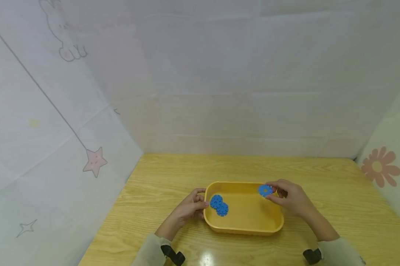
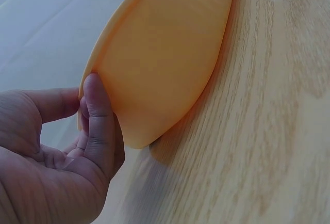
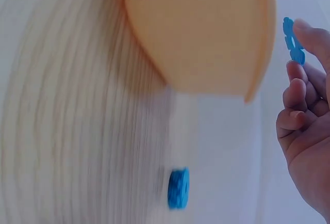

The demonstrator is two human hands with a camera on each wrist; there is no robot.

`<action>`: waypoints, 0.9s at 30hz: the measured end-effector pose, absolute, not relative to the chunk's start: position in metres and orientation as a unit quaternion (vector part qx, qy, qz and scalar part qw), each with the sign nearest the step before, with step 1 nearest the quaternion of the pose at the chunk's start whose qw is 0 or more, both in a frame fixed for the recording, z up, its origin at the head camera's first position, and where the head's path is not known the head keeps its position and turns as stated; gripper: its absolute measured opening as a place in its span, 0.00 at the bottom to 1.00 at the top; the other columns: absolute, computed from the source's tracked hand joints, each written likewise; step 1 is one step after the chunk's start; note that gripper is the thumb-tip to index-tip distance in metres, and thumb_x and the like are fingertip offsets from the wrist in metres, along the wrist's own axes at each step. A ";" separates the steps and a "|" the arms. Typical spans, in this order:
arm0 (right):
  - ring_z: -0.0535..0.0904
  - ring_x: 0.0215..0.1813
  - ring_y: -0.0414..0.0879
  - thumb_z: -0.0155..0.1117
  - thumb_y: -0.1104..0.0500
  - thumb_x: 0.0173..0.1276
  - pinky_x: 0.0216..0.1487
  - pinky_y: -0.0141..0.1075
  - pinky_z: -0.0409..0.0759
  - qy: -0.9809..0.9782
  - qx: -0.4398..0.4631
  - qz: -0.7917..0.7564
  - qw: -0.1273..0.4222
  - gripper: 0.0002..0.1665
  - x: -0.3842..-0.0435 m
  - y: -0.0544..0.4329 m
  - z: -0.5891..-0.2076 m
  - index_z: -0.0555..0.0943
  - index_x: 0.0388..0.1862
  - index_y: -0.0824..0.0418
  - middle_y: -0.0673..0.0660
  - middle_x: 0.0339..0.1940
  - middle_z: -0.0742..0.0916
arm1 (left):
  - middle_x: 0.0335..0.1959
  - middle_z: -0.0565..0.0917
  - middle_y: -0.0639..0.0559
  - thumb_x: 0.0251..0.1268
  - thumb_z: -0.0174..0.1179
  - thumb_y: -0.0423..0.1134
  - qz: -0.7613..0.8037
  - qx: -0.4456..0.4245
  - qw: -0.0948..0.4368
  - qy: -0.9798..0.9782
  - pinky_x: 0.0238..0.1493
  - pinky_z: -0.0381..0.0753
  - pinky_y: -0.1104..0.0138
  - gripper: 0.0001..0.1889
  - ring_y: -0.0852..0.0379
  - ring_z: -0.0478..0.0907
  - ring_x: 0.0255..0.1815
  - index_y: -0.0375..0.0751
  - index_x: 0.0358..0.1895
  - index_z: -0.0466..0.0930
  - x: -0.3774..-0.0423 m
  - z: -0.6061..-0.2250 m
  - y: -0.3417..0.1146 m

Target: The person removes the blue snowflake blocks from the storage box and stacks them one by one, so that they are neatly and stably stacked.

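A yellow plastic tray sits on the wooden table. Its left end is gripped by my left hand, thumb on the rim and fingers against the outer wall, as the left wrist view also shows. Inside the tray, toward the left, lie two overlapping blue notched discs, one upper left and one lower right. Over the tray's far right corner, my right hand pinches another blue notched disc between thumb and fingertips. The right wrist view has this disc nearly edge-on, above the rim.
In the right wrist view, a short blue stack of discs stands on the table beyond the tray's end. Pale printed cloth hangs behind the wooden table and along both sides.
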State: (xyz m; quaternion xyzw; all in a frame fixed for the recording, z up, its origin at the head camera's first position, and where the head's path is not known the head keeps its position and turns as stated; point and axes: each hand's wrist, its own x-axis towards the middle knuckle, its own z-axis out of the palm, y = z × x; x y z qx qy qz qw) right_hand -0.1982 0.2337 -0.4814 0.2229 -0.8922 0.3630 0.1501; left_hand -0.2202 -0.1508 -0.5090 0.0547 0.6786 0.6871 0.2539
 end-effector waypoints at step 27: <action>0.75 0.36 0.35 0.68 0.48 0.71 0.34 0.33 0.78 -0.939 0.089 0.319 0.090 0.29 -0.213 0.323 -0.513 0.80 0.63 0.64 0.52 0.41 0.84 | 0.36 0.75 0.51 0.70 0.60 0.30 0.691 0.063 0.252 0.674 0.26 0.82 0.70 0.32 0.60 0.78 0.26 0.36 0.73 0.58 -0.221 -0.511 -0.151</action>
